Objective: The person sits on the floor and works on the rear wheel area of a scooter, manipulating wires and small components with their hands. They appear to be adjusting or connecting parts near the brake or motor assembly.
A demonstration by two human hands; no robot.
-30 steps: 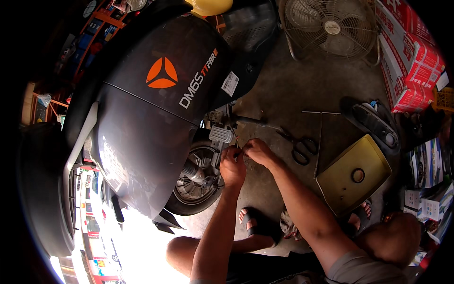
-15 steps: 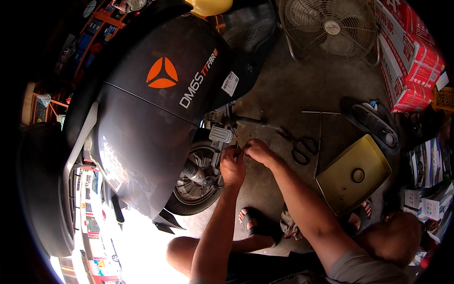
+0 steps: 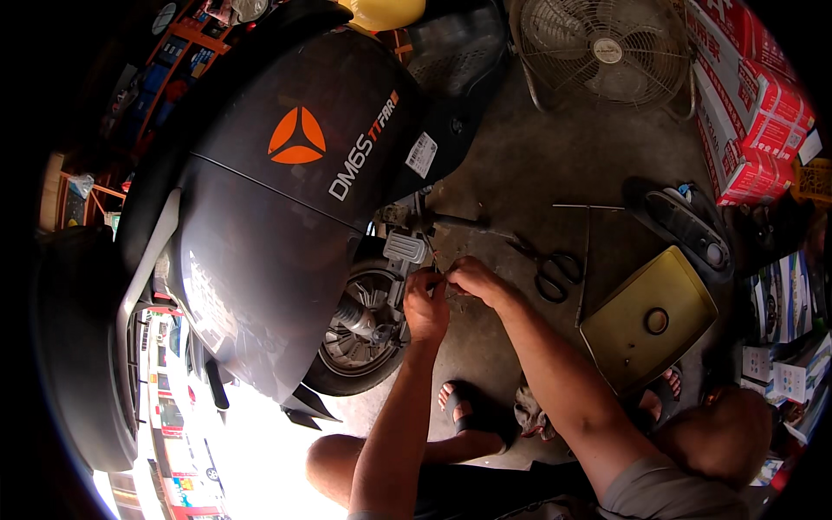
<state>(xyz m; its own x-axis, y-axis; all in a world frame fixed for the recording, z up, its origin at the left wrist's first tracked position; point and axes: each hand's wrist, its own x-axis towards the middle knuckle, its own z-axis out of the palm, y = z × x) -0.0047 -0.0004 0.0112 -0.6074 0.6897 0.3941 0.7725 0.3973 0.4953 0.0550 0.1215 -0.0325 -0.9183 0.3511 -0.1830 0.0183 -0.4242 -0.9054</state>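
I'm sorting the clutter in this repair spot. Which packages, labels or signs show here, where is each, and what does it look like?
Red cartons: stacked top right by the fan, red and white.
White sticker: on the scooter's dark panel, small rectangle.
Orange emblem: higher on that panel, triangular, with white and orange lettering beside it.
Small boxes: right edge, white and blue.

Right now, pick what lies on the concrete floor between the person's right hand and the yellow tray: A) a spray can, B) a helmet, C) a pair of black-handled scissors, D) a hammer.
C: a pair of black-handled scissors lies open on the floor, just beyond the right hand and short of the yellow tray.
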